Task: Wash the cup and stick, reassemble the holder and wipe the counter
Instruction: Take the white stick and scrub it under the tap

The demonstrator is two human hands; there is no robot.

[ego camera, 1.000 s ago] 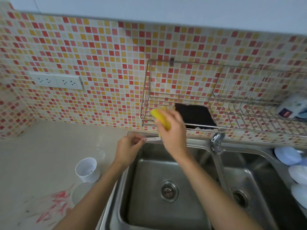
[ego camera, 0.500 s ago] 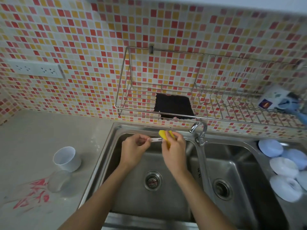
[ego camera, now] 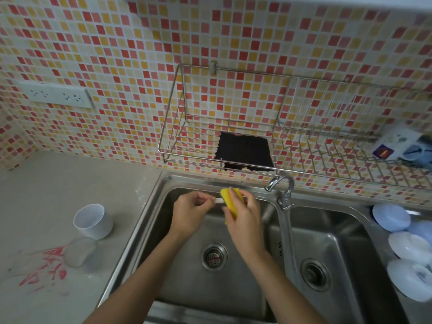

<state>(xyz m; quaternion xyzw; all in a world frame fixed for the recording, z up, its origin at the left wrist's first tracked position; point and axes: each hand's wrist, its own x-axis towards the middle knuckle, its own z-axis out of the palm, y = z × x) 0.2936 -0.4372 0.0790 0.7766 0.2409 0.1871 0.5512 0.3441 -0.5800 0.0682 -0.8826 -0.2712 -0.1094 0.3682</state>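
Over the left sink basin (ego camera: 187,288), my left hand (ego camera: 190,210) pinches one end of a thin white stick (ego camera: 218,200). My right hand (ego camera: 243,218) grips a yellow sponge (ego camera: 230,202) folded around the stick's other end, which is hidden. A white cup (ego camera: 92,220) stands upright on the grey counter (ego camera: 58,183) left of the sink. A clear round piece (ego camera: 78,252) lies just in front of the cup. Red smears (ego camera: 44,270) mark the counter near its front edge.
A tap (ego camera: 284,190) rises between the two basins. A wire rack (ego camera: 233,127) on the tiled wall holds a dark cloth (ego camera: 244,150) and a bottle (ego camera: 397,146). White and blue lids (ego camera: 406,244) lie right of the sinks. A socket strip (ego camera: 56,95) is on the wall.
My hands came down from rack height into the left basin, with the sponge now wrapped on the stick. The view tilted downward.
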